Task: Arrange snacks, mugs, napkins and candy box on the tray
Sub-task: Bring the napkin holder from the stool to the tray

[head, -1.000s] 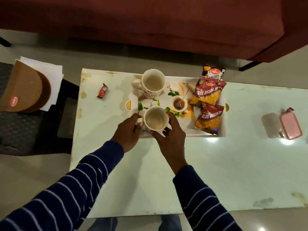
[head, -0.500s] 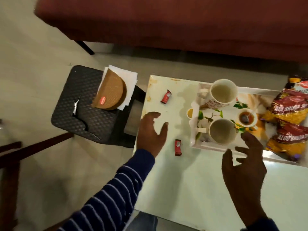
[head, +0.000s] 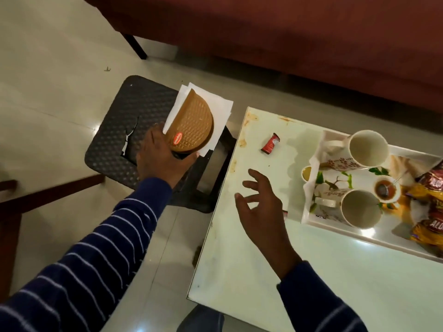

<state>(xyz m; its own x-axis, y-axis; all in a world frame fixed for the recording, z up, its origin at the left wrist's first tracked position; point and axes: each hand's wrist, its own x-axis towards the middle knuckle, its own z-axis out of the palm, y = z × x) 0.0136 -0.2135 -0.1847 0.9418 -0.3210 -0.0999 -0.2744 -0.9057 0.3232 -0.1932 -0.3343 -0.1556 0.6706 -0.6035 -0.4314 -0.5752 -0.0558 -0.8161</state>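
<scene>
Head view, table [head: 311,271]: pale and glossy, carrying the tray at its right; two small red wrappers loose on the bare top, one [head: 271,146] near the far corner, the other mostly hidden behind the right hand.
Stool [head: 134,130]: dark, woven top, just left of the table; napkins and candy box not yet moved off it.
Tray [head: 309,204]: white, floral; already loaded, so judged well past halfway.
Snacks [head: 429,226]: red and yellow packets at the tray's right end, cut by the frame edge.
Mugs: two on the tray, far mug [head: 366,149] and near mug [head: 359,208], both looking empty; small sauce cup [head: 386,189] with a spoon beside them.
Napkins [head: 223,109]: white stack under the candy box, on the stool.
Candy box [head: 191,125]: tan half-round, lying flat on the napkins.
Left hand [head: 160,159]: fingers closing round the candy box's near edge, thumb beneath; full grip hard to confirm.
Right hand [head: 261,207]: over the table, fingers spread wide, holding nothing.
Left to do: candy box and napkins onto the tray.
</scene>
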